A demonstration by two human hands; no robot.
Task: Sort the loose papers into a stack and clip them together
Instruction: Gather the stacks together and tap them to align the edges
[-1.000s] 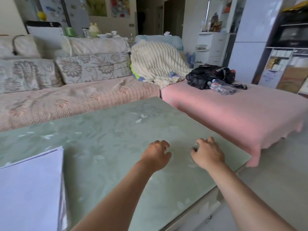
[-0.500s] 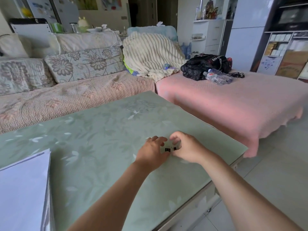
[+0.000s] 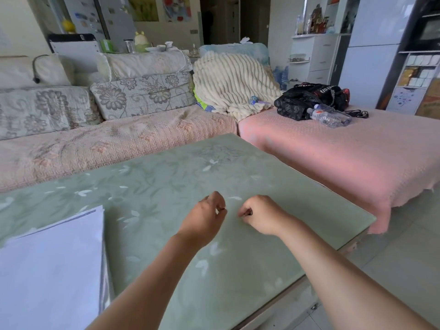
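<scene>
The left hand (image 3: 204, 220) and right hand (image 3: 260, 216) are each pinching a small dark clip (image 3: 248, 212) above the tabletop (image 3: 166, 182), well apart from the paper stack (image 3: 52, 270) lying at its near-left corner, so clipping is apparently pending and calling for carrying a clip to the stack's edge.

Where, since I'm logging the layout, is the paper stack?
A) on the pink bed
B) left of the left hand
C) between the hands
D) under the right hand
B: the paper stack lies at the table's left end, apart from the left hand.
</scene>
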